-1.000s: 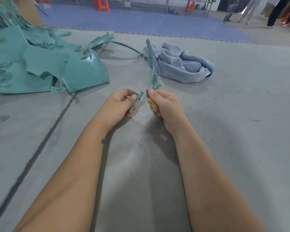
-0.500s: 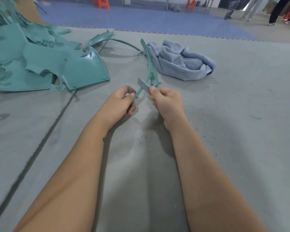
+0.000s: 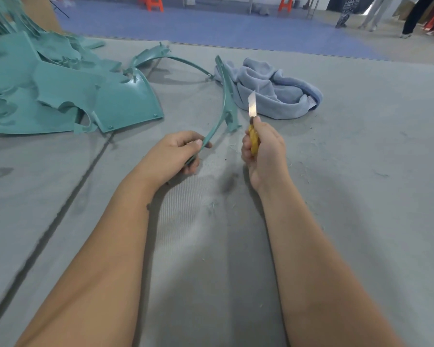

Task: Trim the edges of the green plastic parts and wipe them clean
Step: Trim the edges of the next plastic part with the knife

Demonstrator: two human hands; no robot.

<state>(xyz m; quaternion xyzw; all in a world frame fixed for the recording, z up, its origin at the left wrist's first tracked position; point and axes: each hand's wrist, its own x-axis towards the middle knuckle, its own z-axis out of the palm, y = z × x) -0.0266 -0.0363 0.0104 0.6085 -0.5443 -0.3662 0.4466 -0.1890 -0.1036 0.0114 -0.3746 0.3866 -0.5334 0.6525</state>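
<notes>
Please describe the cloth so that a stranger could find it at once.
On the grey felt work surface, look beyond the right hand. The crumpled pale blue-grey cloth lies there, soft and folded, unlike the stiff green plastic parts heaped left.

Gripped near end of curved green strip (image 3: 224, 106) in left hand (image 3: 172, 156), far end arcing up toward cloth (image 3: 273, 93). Held yellow-handled knife (image 3: 252, 121) upright in right hand (image 3: 264, 149), blade apart from strip. Lay heaped near mat's (image 3: 361, 171) left edge: green parts (image 3: 60, 91). Sat crumpled toward far edge: blue-grey cloth. Stood beyond mat: orange stools (image 3: 152, 2).
</notes>
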